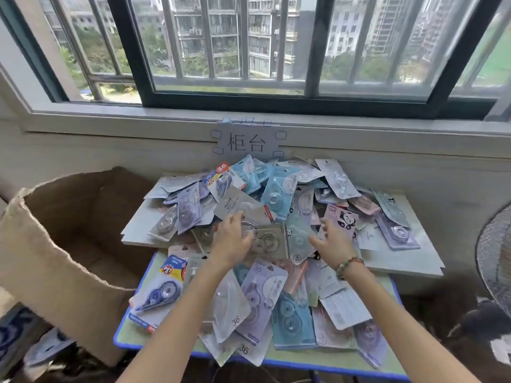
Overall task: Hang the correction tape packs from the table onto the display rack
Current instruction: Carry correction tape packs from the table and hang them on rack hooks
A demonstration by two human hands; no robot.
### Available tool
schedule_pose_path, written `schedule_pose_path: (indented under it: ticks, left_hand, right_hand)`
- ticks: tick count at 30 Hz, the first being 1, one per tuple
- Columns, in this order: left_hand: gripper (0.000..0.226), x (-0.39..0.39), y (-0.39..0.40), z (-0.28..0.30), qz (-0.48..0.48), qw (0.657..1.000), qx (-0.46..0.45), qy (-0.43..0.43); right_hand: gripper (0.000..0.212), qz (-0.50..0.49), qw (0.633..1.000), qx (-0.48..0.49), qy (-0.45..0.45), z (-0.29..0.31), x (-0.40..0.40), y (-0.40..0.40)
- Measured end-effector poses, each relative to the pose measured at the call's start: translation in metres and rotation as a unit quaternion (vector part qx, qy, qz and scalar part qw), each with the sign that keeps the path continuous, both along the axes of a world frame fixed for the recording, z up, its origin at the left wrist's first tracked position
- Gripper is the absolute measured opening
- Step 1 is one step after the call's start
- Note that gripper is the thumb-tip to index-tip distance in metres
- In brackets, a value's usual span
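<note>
A: Start at the left. What's there?

B: One burlap sack (63, 244), its mouth agape, standing just beside the worktop (132, 340), which has a blue edge and a pale green top. One white board (409, 261) lies across the worktop's far half.

A: And the correction tape packs?

B: A heap of correction tape packs (276, 244) covers the board and the worktop, overlapping, too many to count. At the near left lies one blue-dispenser pack (163, 288) with a red and yellow label. Three packs show the number 36.

A: The hands?

B: Two, both reaching into the middle of the heap. The left hand (231, 241) has its fingers curled over the edge of a grey clear-fronted pack (269, 240), its grip grasping that pack. The right hand (333, 243) has one beaded bracelet (349, 266) on the wrist; its fingers bend down among the packs beside a panda-printed pack (343, 221), but I cannot tell whether its grip has closed on anything.

A: Further right?

B: One fan's wire guard (495, 258) at the edge.

A: And the room?

B: One paper sign (247, 142) taped to the wall under the sill, above it a dark-framed window (276, 100) with bars, tower blocks and trees beyond.
</note>
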State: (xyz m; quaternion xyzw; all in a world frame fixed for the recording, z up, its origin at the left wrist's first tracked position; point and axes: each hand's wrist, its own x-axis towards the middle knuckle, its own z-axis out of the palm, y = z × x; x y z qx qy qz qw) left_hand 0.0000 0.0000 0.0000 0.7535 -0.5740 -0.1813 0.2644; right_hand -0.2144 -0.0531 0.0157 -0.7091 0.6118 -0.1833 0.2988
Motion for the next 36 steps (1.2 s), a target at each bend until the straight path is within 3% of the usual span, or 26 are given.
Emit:
schedule_pose_path:
  ticks: [8, 17, 21, 25, 28, 31, 36]
  left_hand:
    - [0.069, 0.055, -0.058, 0.0, 0.008, 1.0, 0.015, 0.003]
    - [0.072, 0.083, -0.09, -0.016, 0.011, 0.994, 0.092, -0.053]
    - [0.074, 0.083, -0.095, -0.019, -0.002, 0.994, 0.098, -0.039]
    - [0.072, 0.074, -0.087, -0.019, -0.046, 0.998, 0.04, -0.028]
    - [0.068, 0.065, -0.074, -0.025, -0.115, 0.99, 0.002, -0.078]
    - [0.071, 0.051, -0.066, -0.03, -0.205, 0.966, 0.031, -0.154]
    - [0.081, 0.031, -0.063, -0.035, -0.24, 0.946, 0.018, -0.217]
  right_hand:
    - [0.076, -0.074, 0.995, -0.044, 0.048, 0.001, 0.076, -0.065]
    - [0.111, -0.119, 0.976, -0.042, 0.18, -0.006, 0.137, -0.109]
    - [0.111, -0.118, 0.973, -0.045, 0.191, -0.01, 0.14, -0.114]
    - [0.11, -0.099, 0.978, -0.073, 0.168, -0.005, 0.135, -0.118]
    - [0.107, -0.097, 0.982, -0.09, 0.138, -0.004, 0.119, -0.122]
    - [0.103, -0.097, 0.983, -0.106, 0.116, -0.006, 0.1, -0.125]
    - [0.095, -0.078, 0.984, -0.106, 0.117, -0.01, 0.084, -0.126]
